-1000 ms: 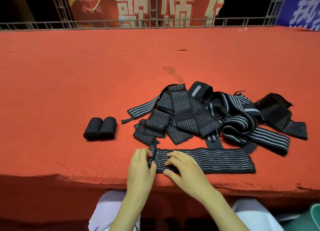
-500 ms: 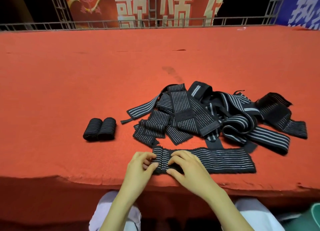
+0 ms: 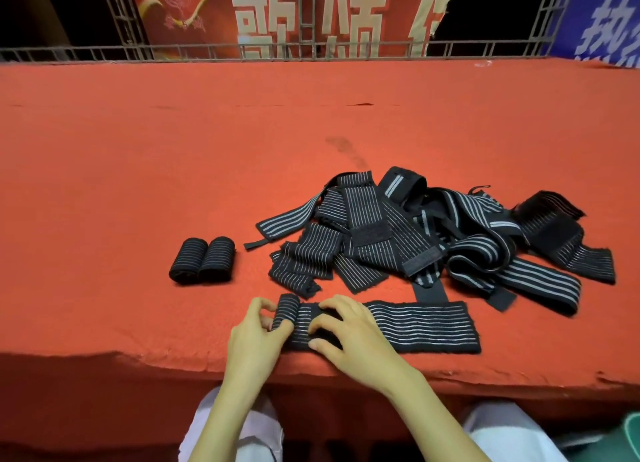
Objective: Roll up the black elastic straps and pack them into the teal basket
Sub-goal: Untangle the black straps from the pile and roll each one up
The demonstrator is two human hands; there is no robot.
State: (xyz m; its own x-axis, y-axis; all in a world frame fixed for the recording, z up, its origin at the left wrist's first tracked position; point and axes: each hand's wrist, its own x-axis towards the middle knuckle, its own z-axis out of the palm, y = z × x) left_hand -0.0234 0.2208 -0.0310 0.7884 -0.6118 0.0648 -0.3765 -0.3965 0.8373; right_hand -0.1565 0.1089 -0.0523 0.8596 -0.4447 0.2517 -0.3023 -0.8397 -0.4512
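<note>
The roll is fatter now than half a second ago, a proper little cylinder at the left end of the strap, where before there was only a flat fold. The left hand has slid up beside it, fingers curled and pinching the roll, thumb at its near end and fingertips behind. The right hand sits just right of the roll, fingers spread and pressing the flat strap down, same spot as before. The strap lies along the near edge of the red table, its unrolled length running out to the right of both hands. Behind it the pile of loose straps hasn't shifted. Two finished rolls lie touching, side by side, off to the left, unchanged. The basket peeks in at the bottom right corner, below the table edge.
</note>
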